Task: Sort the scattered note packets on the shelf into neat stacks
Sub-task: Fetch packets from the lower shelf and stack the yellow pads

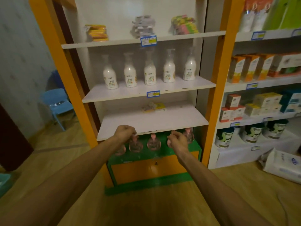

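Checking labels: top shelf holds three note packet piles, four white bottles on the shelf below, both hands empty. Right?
One error: the head view shows five white bottles, not four. The rest holds: three note packet piles sit on the top shelf, and the left hand and right hand hold nothing.

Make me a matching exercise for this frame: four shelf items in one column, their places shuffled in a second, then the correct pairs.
Items:
1. white bottles
2. yellow-orange packets
3. small loose packets
4. blue chair

Places:
A. top shelf, left end
B. floor, left of the orange unit
C. second shelf, in a row
D. third shelf, toward the back

Pairs: 1-C, 2-A, 3-D, 4-B
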